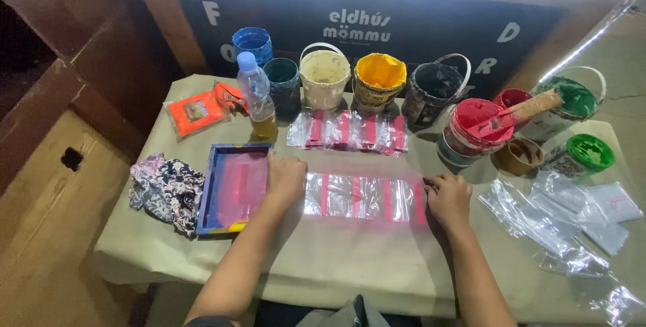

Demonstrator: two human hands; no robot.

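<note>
The row of clear plastic bags [363, 196] with pink stripes lies flat at the middle of the table, stretched between the two hands; five stripes can be counted on it. At nine o'clock from it sits one crumpled patterned rag [166, 190], then one blue-framed printing screen [232, 187] smeared pink. The left hand [285, 179] rests palm down, fingers loosely bent, touching the left end of the bags and the edge of the frame, gripping nothing. At eleven o'clock lie two orange packets [197, 113] and one plastic bottle [257, 95] holding yellowish liquid. At twelve o'clock a second row of striped bags [350, 130] lies just before a line of paint tubs: blue [252, 43], dark green [282, 79], cream [325, 78], yellow [379, 79] and black [435, 91]. At two o'clock stand a red tub [474, 128] with a wooden paddle [521, 110] laid across it, a smaller red one behind, a brown cup [519, 155] and two green tubs [572, 101], about ten containers in all. The right hand [448, 197] lies flat with fingers curled on the right end of the bags, holding nothing. At three o'clock a loose heap of clear bags [565, 223] is spread. The table [350, 266] is covered in pale tan paper; a dark lettered board stands behind it, and a lit strip runs along the upper right.
</note>
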